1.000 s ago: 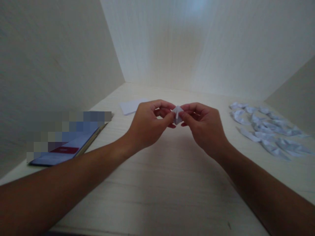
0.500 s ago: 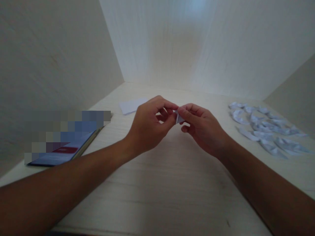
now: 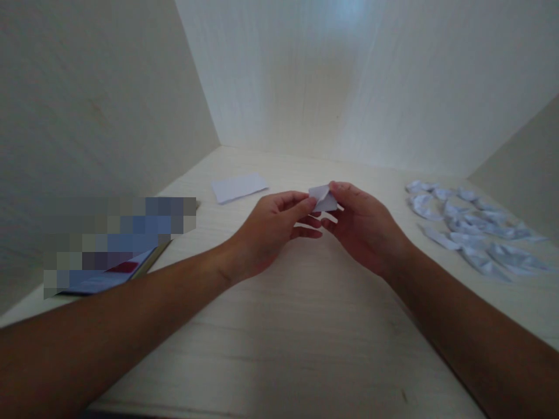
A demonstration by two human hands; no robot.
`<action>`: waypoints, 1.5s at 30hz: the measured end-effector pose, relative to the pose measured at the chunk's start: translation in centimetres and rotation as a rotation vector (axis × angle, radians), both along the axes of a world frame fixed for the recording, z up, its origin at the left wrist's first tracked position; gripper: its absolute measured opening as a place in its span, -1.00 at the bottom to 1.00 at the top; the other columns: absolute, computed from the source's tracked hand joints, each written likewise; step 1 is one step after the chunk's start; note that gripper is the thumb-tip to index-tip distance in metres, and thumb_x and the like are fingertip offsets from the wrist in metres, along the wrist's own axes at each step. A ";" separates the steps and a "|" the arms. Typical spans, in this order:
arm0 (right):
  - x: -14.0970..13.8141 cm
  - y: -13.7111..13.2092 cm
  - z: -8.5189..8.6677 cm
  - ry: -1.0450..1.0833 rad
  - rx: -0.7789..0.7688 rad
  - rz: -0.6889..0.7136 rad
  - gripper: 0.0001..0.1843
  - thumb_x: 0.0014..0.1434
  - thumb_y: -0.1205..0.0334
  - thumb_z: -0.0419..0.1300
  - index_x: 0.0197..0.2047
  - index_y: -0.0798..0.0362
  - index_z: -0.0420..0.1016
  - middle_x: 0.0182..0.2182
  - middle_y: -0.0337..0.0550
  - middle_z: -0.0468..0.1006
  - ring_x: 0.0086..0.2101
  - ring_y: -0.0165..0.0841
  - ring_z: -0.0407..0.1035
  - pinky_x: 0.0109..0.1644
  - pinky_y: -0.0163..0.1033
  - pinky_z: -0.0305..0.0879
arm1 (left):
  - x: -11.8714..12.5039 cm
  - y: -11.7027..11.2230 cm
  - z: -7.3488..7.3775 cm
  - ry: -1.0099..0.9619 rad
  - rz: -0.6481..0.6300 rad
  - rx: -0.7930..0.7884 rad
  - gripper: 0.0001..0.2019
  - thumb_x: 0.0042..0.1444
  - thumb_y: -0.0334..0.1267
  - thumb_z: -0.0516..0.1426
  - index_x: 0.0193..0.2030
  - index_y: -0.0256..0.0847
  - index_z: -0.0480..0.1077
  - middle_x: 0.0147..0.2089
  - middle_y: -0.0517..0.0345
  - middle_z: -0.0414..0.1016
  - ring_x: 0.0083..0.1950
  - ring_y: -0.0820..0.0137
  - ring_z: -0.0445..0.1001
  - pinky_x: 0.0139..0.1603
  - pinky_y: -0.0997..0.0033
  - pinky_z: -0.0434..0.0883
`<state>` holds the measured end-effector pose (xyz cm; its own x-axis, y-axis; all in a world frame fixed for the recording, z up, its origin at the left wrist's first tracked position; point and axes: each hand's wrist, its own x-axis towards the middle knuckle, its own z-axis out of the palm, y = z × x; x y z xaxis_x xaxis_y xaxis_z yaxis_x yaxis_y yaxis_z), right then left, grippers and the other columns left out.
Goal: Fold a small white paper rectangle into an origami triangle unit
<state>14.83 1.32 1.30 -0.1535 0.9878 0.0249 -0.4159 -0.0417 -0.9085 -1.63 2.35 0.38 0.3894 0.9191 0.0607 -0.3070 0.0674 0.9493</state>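
Observation:
A small folded piece of white paper (image 3: 324,201) is held up between my two hands over the middle of the table. My left hand (image 3: 279,224) pinches its left side with the thumb on the near face, the lower fingers stretched out below. At the upper right corner, my right hand (image 3: 364,224) grips it between thumb and fingertips. A slanting fold edge shows across the paper's near face. Behind the left hand lies a flat white sheet (image 3: 240,187) on the table.
Several folded white paper pieces (image 3: 469,218) lie grouped on the table (image 3: 305,337) at the right. A book-like flat object (image 3: 151,262), partly pixelated, lies at the left beside my forearm. Pale walls (image 3: 305,75) enclose the table at the back and sides.
My left hand has turned and lowered, its fingers now more extended. More of the folded paper shows between the hands, and the sheet behind is now fully uncovered.

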 end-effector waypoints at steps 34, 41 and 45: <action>-0.2 -0.4 0.2 -0.030 0.072 0.003 -0.72 0.11 -0.07 0.45 -0.29 -0.08 0.58 -0.13 -0.15 0.62 -0.07 -0.21 0.45 -0.03 -0.14 0.42 | -0.7 0.5 1.1 -0.266 -0.115 -0.133 -0.92 0.26 -0.32 0.27 -0.14 -0.15 0.61 -0.03 0.15 0.60 -0.08 0.47 0.52 0.01 0.52 0.46; -0.2 -0.6 0.3 -0.047 0.091 0.034 -0.73 0.12 -0.07 0.45 -0.28 -0.09 0.58 -0.18 -0.19 0.63 -0.11 -0.24 0.47 -0.02 -0.13 0.41 | -0.9 0.4 1.3 -0.236 -0.145 -0.115 -0.89 0.24 -0.29 0.28 -0.11 -0.16 0.62 0.01 0.09 0.61 -0.03 0.40 0.55 0.06 0.45 0.46; -0.1 -0.7 0.5 -0.019 0.104 0.075 -0.77 0.13 -0.02 0.46 -0.27 -0.10 0.59 -0.15 -0.23 0.63 -0.10 -0.27 0.48 0.01 -0.12 0.41 | -0.9 0.3 1.4 -0.236 -0.115 -0.068 -0.87 0.25 -0.30 0.28 -0.08 -0.14 0.62 0.02 0.10 0.61 -0.03 0.41 0.55 0.08 0.43 0.45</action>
<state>14.75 0.59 1.79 -0.2282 0.9658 0.1231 -0.3978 0.0229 -0.9172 -2.49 2.65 1.74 0.4738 0.8748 0.1014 -0.5055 0.1759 0.8447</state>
